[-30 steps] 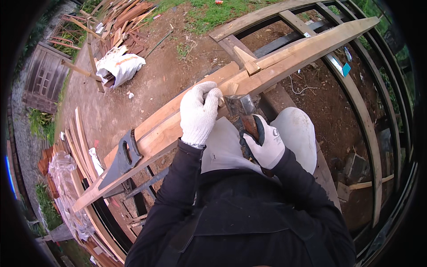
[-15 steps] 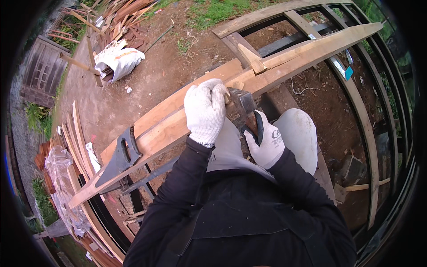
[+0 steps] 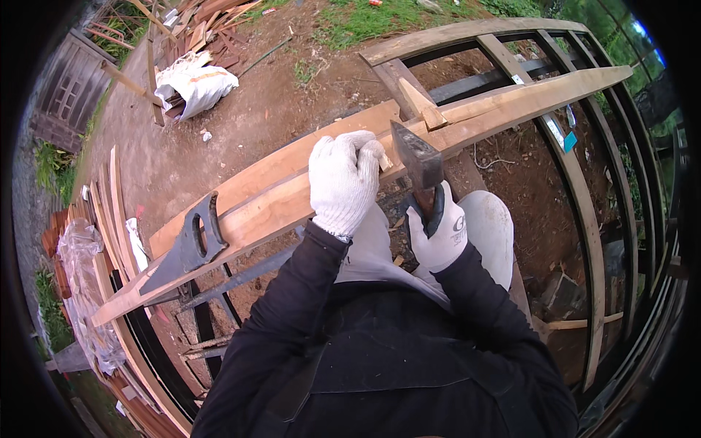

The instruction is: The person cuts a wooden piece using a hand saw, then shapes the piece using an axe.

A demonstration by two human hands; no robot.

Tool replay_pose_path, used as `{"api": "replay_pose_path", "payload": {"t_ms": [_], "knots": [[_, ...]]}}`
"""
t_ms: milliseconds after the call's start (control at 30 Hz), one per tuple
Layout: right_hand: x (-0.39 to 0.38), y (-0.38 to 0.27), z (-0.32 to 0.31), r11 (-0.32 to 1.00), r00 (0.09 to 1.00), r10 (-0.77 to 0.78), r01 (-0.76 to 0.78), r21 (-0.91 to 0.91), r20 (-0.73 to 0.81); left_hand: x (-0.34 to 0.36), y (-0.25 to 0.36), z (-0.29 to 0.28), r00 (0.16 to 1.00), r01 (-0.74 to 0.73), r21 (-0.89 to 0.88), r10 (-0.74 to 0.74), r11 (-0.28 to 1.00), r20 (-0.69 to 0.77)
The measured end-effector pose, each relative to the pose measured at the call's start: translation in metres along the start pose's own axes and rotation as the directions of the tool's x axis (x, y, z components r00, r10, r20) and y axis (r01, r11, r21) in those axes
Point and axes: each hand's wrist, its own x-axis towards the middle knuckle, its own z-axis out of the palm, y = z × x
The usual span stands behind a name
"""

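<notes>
In my right hand (image 3: 438, 232), gloved in white with a dark palm, is a hatchet (image 3: 418, 157). Its dark, worn steel head is raised above the long timber beam (image 3: 270, 201), just right of my left hand. My left hand (image 3: 343, 175), in a white knit glove, is closed with its fingertips pinching a small wood piece (image 3: 385, 162) at the beam's edge. Most of that piece is hidden by the fingers. A pale wood wedge (image 3: 422, 104) lies on the timber beyond the hatchet head. Toward the beam's left end rests a black-handled handsaw (image 3: 188, 237).
A frame of dark and pale timbers (image 3: 577, 190) spreads on the right. Stacked planks partly under clear plastic (image 3: 82, 255) lie at left. A white sack (image 3: 196, 84) sits on bare soil, near a heap of scrap boards (image 3: 219, 33). My knee (image 3: 488, 233) is beneath the work.
The hatchet head has lifted and swung away from my left fingers, to the right. My left hand keeps its pinch on the beam. The whole view has shifted slightly.
</notes>
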Motion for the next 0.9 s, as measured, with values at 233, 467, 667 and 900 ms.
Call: {"api": "replay_pose_path", "payload": {"t_ms": [233,467,667,900], "knots": [[0.006,0.021,0.001,0.999,0.998,0.039,-0.037,-0.033,0.053,0.002,0.006,-0.006,0.986,0.109,-0.005,-0.107,0.994,0.129],[-0.006,0.01,0.006,0.984,0.998,0.042,-0.034,0.174,-0.037,0.002,0.007,-0.005,0.998,0.045,-0.024,-0.044,0.999,0.052],[0.005,0.014,0.017,0.997,1.0,-0.001,0.002,-0.071,0.017,0.0,0.004,-0.003,0.995,0.075,-0.017,-0.073,0.997,0.072],[0.012,0.01,0.004,0.76,0.917,0.332,-0.4,0.512,0.223,0.002,0.008,-0.004,0.988,0.113,-0.038,-0.109,0.993,0.109]]}}
